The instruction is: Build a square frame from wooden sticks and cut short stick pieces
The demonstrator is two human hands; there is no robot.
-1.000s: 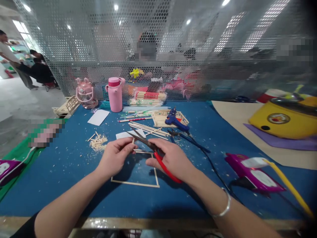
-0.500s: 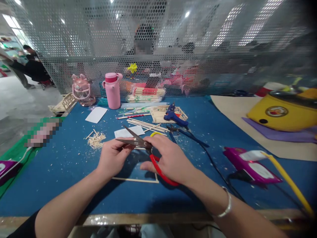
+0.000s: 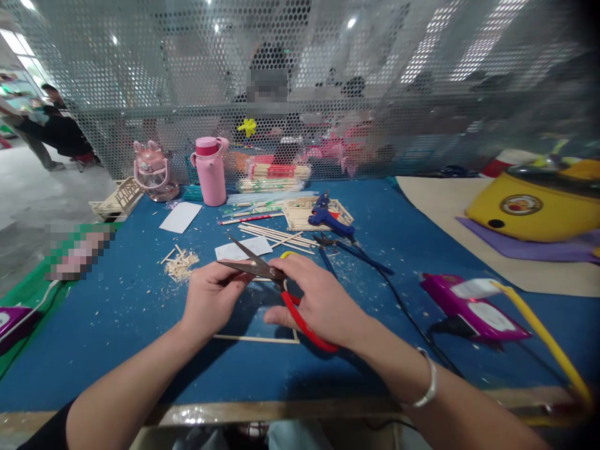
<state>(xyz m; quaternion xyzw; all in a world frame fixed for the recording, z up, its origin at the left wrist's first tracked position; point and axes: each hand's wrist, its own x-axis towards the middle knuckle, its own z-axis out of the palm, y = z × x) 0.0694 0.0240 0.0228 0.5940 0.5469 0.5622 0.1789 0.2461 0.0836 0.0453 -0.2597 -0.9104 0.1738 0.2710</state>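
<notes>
My right hand (image 3: 319,294) grips a pair of scissors (image 3: 267,270) with red and yellow handles, their blades parted and pointing left. Close against the blades, my left hand (image 3: 213,297) is closed in a pinch; what it holds is mostly hidden behind the fingers and blades. Below both hands, a thin wooden frame (image 3: 255,339) lies on the blue table, partly covered by them. Just beyond the blades rests a white paper slip (image 3: 244,248), with several loose wooden sticks (image 3: 276,236) behind it.
A pile of wood scraps (image 3: 182,265) lies left. Behind are a blue glue gun (image 3: 330,219), pliers (image 3: 328,240), a pink bottle (image 3: 210,172) and bundled sticks (image 3: 276,178). A purple power strip (image 3: 473,306) with cords and a yellow pot (image 3: 520,206) stand right.
The camera view has shifted very slightly. Both hands and the scissors keep nearly the same pose, blades still apart.
</notes>
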